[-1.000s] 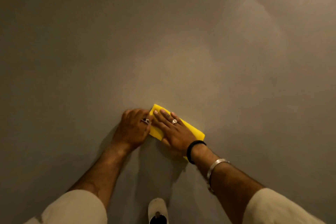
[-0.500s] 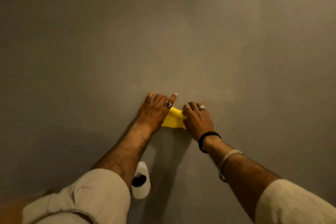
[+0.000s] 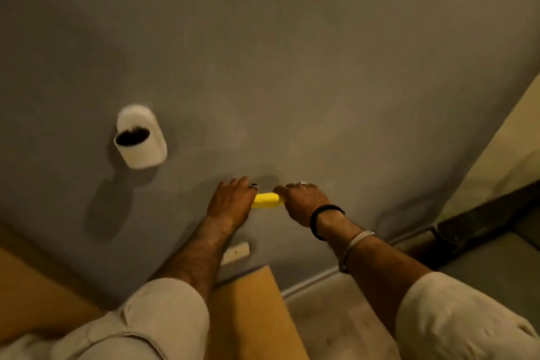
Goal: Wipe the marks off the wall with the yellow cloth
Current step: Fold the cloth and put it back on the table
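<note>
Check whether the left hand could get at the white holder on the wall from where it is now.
Probably yes. The white holder hangs up and to the left of the left hand, with only bare wall between them, though that hand is gripping the yellow cloth.

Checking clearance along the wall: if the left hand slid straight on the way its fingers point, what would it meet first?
Only bare wall lies beyond the left hand, it seems; the white holder sits off to its left.

The cloth (image 3: 265, 201) lies against the wall (image 3: 292, 67), between the left hand (image 3: 230, 203) and the right hand (image 3: 304, 203), which touch its two ends. A cup holder (image 3: 140, 137) sits on the wall, up and left of the hands. A socket (image 3: 235, 253) sits below them, near the wall's bottom edge.
</note>
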`<action>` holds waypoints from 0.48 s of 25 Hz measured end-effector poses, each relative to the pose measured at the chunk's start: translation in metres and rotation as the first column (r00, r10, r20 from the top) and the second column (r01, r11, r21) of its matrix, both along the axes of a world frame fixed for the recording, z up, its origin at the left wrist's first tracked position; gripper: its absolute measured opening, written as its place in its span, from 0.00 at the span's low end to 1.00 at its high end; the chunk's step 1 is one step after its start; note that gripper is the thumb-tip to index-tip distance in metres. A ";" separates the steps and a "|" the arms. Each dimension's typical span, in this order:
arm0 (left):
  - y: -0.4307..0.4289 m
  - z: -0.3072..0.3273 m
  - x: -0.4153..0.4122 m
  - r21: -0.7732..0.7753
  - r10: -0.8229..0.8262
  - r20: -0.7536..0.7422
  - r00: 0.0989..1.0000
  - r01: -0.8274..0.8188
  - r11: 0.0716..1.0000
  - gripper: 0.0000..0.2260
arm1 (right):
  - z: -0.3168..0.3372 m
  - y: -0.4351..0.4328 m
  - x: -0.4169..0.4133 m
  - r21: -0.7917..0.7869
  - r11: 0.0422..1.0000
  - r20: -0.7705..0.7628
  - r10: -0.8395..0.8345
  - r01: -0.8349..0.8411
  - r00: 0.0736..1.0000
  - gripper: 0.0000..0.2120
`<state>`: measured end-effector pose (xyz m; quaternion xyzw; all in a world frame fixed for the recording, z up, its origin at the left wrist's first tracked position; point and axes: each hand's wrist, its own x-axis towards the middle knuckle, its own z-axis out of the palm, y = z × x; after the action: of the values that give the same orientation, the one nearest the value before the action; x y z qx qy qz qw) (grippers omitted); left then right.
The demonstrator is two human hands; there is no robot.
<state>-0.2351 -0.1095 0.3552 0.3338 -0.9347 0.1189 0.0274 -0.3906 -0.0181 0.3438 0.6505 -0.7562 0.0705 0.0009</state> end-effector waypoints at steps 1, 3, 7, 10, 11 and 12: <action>0.003 -0.028 0.014 0.051 0.018 0.008 1.000 -0.018 0.999 0.16 | -0.026 0.000 0.011 0.047 0.998 0.018 0.028 -0.029 0.999 0.16; 0.011 -0.086 0.048 0.147 0.059 0.075 0.995 -0.070 0.987 0.16 | -0.082 0.001 0.039 0.151 0.984 0.049 0.093 -0.099 0.994 0.17; 0.027 -0.185 0.119 0.255 0.148 0.163 0.975 -0.187 0.949 0.18 | -0.182 -0.003 0.098 0.257 0.940 0.100 0.206 -0.225 0.973 0.19; 0.039 -0.259 0.166 0.253 0.195 0.187 0.963 -0.239 0.938 0.20 | -0.256 -0.007 0.137 0.277 0.916 0.122 0.267 -0.291 0.956 0.19; 0.043 -0.283 0.178 0.240 0.211 0.176 0.962 -0.249 0.938 0.21 | -0.283 -0.009 0.149 0.236 0.925 0.119 0.277 -0.298 0.953 0.20; 0.046 -0.304 0.185 0.225 0.228 0.141 0.963 -0.255 0.940 0.21 | -0.305 -0.010 0.158 0.170 0.942 0.125 0.270 -0.289 0.955 0.20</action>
<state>-0.0502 -0.0636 0.0516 0.4396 -0.8942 0.0254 -0.0812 -0.2330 -0.0277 0.0385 0.7442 -0.6585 0.0312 -0.1078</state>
